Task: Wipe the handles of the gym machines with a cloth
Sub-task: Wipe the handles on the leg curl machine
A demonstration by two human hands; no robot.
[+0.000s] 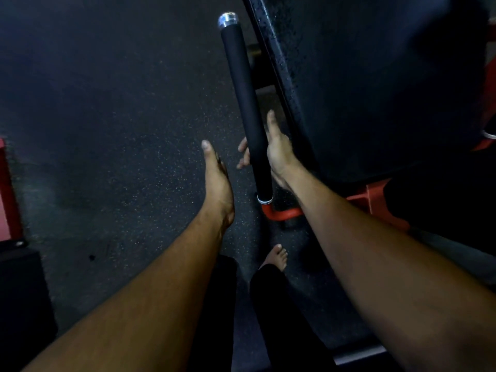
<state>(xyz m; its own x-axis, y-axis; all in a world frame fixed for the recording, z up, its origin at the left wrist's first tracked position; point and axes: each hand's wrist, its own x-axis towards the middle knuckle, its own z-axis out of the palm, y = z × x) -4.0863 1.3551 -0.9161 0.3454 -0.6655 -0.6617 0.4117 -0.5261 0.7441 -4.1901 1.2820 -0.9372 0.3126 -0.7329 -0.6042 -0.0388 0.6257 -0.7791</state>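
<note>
Black foam covers the handle (248,114), a long bar that runs from a chrome cap (227,19) at its far end down to a silver ring (265,199) at its near end, where it joins a red bracket (279,212). The right hand (277,151) wraps the lower part of this handle: its thumb lies along the right side of the bar pointing away from the person, and the fingers (243,150) curl round from behind, their tips showing on the bar's left side. The silver ring sits just below that grip, nearer the person.

The left hand (217,181) hangs in the air just left of the gripping fingers, apart from the bar. It is seen edge-on with the thumb extended forward and holds nothing that can be seen; a dark shape lies against its far side, too blurred to identify.

Right of the right hand stands a large dark padded part of the machine (362,84), with red frame pieces (375,200) beneath it. Under both hands lies dark speckled rubber floor (120,146). Below the hands, close to the person, a bare foot (276,257) rests on the floor, with dark trouser legs (271,304) beside it.
</note>
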